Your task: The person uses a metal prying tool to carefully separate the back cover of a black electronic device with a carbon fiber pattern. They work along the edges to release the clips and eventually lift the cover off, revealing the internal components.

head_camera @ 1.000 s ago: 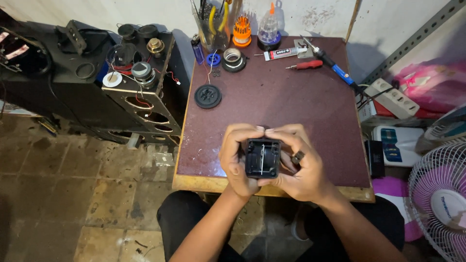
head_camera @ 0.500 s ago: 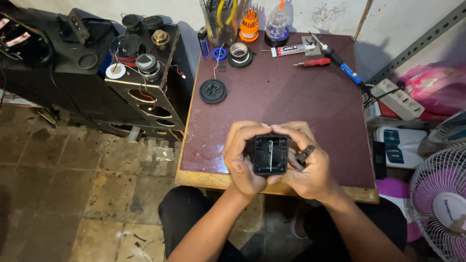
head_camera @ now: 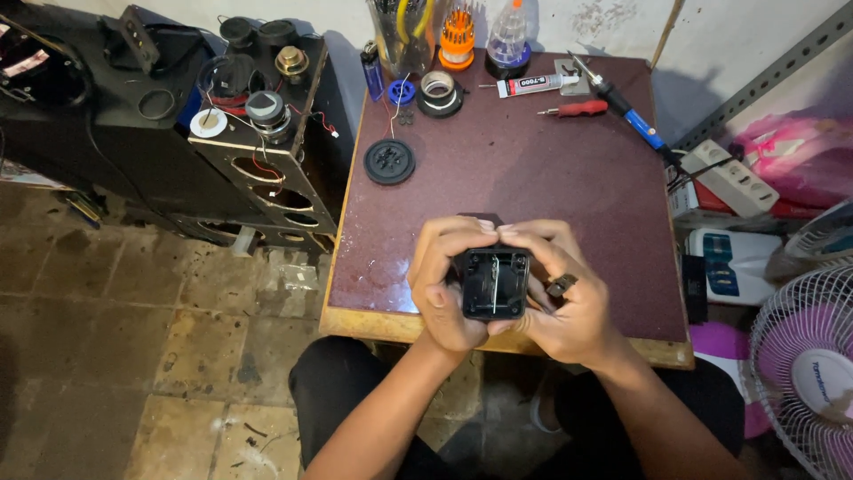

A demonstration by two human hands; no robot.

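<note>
A small black square plastic housing [head_camera: 495, 283], open side up with thin white wires inside, is gripped from both sides over the near edge of a dark maroon table [head_camera: 524, 169]. My left hand [head_camera: 442, 289] wraps its left side, thumb along the lower edge. My right hand [head_camera: 560, 289] clasps its right side and wears a dark ring on one finger. A round black grille disc [head_camera: 389, 161] lies on the table's far left.
At the table's back stand a tool holder [head_camera: 404, 31], an orange screwdriver set [head_camera: 458, 36], a tape roll [head_camera: 439, 92], a glue tube [head_camera: 536, 85], a red screwdriver [head_camera: 576, 109] and a blue soldering iron [head_camera: 633, 114]. A black speaker cabinet [head_camera: 258, 160] stands left. A fan [head_camera: 804, 373] and power strip [head_camera: 729, 176] sit right.
Both hands keep hold of the housing; they have shifted it slightly toward the right and nearer the table edge. The view has tilted a little.
</note>
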